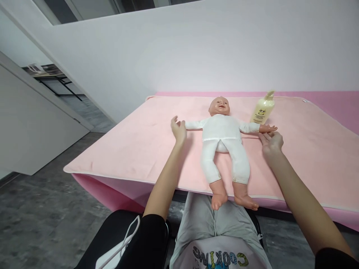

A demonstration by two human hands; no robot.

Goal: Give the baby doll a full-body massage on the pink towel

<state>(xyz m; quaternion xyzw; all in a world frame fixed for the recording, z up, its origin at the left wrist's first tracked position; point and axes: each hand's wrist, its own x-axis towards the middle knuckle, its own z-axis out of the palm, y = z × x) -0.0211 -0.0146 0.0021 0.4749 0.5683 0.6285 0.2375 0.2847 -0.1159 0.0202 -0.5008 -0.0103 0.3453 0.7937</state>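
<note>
A baby doll (221, 127) in a white cloth suit lies face up on the pink mat, both arms stretched out sideways. Its bare feet hang over the near edge of the table. My left hand (178, 131) is closed at the end of the doll's arm on the left, hiding the doll's hand there. On the other side, my right hand (272, 143) grips the doll's other hand (267, 129) from below, fingers bent against it near the wrist. A pale yellow pump bottle (262, 110) stands just behind that arm.
The pink mat (126, 149) covers the table, over a darker pink cloth (333, 106). A white wall (196, 48) rises behind it. A white device with a cable (117, 250) lies at my left side. A door (33, 123) stands at the far left.
</note>
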